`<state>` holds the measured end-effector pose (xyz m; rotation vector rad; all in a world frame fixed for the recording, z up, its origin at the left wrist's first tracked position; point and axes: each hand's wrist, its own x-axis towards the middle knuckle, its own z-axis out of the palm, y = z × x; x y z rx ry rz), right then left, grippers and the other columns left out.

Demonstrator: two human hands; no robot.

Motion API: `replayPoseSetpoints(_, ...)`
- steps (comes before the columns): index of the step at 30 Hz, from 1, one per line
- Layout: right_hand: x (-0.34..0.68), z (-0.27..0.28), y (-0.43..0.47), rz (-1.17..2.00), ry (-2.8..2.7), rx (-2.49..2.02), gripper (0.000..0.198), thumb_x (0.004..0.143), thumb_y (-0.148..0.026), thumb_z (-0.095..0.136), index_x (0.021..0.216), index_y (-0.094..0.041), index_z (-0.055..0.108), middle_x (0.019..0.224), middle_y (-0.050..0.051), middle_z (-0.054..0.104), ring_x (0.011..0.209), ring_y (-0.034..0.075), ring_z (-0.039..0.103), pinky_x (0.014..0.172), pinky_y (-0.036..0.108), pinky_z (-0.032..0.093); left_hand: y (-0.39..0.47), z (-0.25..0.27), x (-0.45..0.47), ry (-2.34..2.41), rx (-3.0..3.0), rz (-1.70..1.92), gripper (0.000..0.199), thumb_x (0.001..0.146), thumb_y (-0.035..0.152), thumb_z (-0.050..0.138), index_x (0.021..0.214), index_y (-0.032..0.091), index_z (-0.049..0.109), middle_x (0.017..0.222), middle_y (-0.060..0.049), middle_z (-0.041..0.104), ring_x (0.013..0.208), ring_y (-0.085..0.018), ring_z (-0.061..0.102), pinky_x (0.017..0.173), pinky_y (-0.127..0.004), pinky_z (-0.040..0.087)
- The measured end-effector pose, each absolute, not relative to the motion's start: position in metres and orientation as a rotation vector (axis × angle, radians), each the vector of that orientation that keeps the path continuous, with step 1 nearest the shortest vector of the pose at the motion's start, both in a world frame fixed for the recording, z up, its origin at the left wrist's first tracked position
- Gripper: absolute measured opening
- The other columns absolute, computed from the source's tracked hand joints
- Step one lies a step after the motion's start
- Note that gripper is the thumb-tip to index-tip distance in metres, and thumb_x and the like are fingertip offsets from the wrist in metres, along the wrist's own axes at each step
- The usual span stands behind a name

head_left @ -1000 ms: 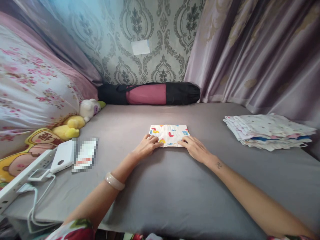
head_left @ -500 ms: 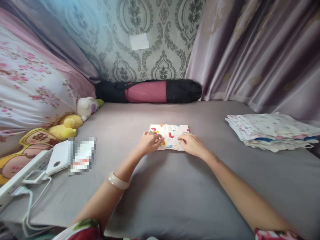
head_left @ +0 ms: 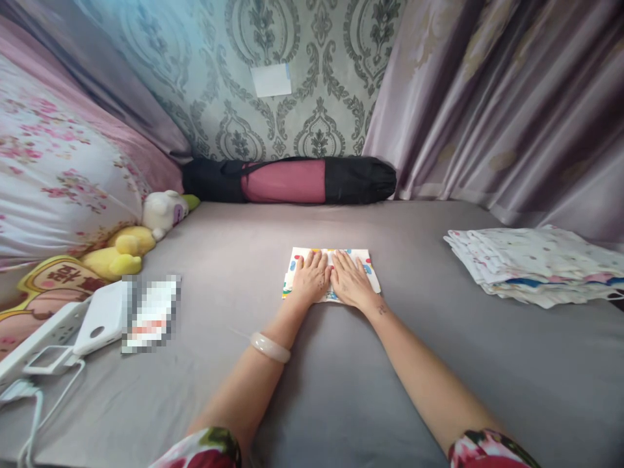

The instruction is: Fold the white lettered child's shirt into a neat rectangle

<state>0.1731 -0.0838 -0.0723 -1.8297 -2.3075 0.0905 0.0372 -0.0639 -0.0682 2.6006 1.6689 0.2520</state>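
A white cloth with a colourful print (head_left: 361, 255), folded into a small rectangle, lies flat on the grey sheet (head_left: 336, 370) in front of me. My left hand (head_left: 311, 276) rests palm down on its left half, fingers stretched forward. Beside it, my right hand (head_left: 351, 278) lies flat on the right half, and the two thumbs nearly meet in the middle. Both palms cover much of the cloth, so only its edges and corners show. A pale bangle (head_left: 270, 348) sits on my left wrist.
Folded printed cloths (head_left: 536, 263) are stacked at the right. Along the wall lies a long black and pink bag (head_left: 287, 181). At the left are plush toys (head_left: 117, 253), a power strip (head_left: 43, 338), a white device (head_left: 102, 318) with cables, and a blurred packet (head_left: 152, 315).
Both hands have gone from pinching the cloth's sides to lying flat on it, closer together. A different part of the print now faces up, and the cloth looks slightly wider.
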Motion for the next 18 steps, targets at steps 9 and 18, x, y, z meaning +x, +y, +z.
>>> replayPoseSetpoints(9, 0.173, -0.066, -0.078, 0.042, -2.278, -1.809, 0.051, 0.097, -0.026, 0.025, 0.142, -0.009, 0.042, 0.15, 0.013, 0.038, 0.138, 0.024, 0.031, 0.115, 0.047, 0.018, -0.058, -0.068, 0.037, 1.674, 2.66, 0.374, 0.043, 0.099, 0.032, 0.028, 0.134, 0.017, 0.047, 0.142, -0.011, 0.049, 0.134, -0.028, 0.038, 0.108, -0.048, 0.031)
replayPoseSetpoints(18, 0.172, -0.073, -0.07, 0.054, -2.355, -1.746, 0.056, 0.097, -0.027, 0.02, 0.148, -0.006, 0.032, 0.153, 0.011, 0.031, 0.143, 0.022, 0.023, 0.118, 0.044, 0.011, -0.049, -0.074, 0.031, 1.631, 2.675, 0.385, 0.047, 0.099, 0.032, 0.026, 0.14, 0.017, 0.043, 0.148, -0.009, 0.043, 0.139, -0.028, 0.033, 0.113, -0.049, 0.025)
